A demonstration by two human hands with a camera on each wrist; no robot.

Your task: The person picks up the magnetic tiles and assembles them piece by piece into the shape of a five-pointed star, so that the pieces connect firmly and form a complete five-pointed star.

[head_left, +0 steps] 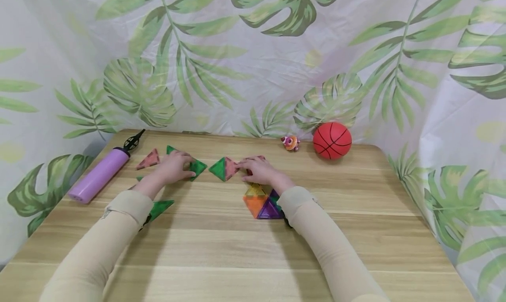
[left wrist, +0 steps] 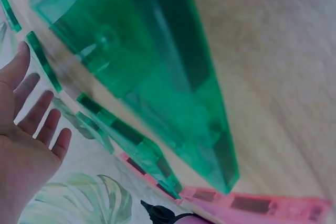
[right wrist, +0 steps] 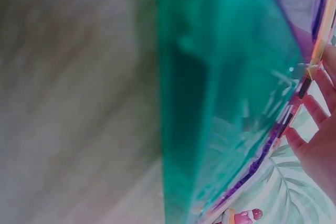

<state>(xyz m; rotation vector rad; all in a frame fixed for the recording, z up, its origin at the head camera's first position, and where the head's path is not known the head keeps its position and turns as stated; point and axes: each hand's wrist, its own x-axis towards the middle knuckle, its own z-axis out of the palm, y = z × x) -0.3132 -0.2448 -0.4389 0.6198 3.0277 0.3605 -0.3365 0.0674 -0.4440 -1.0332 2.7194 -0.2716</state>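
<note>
My left hand is over the back left of the table, beside a green triangular tile. Its fingers look extended and spread in the left wrist view, where another green tile fills the foreground. My right hand has its fingertips at a red triangular tile, which lies edge to edge with a green triangular tile. Another red tile is partly hidden under that hand. Near the right wrist lies a joined patch with a yellow tile, an orange tile and a purple tile.
A purple hand pump lies at the left edge, near a loose red tile. Another green tile is beside the left forearm. A small toy figure and a red ball stand at the back right.
</note>
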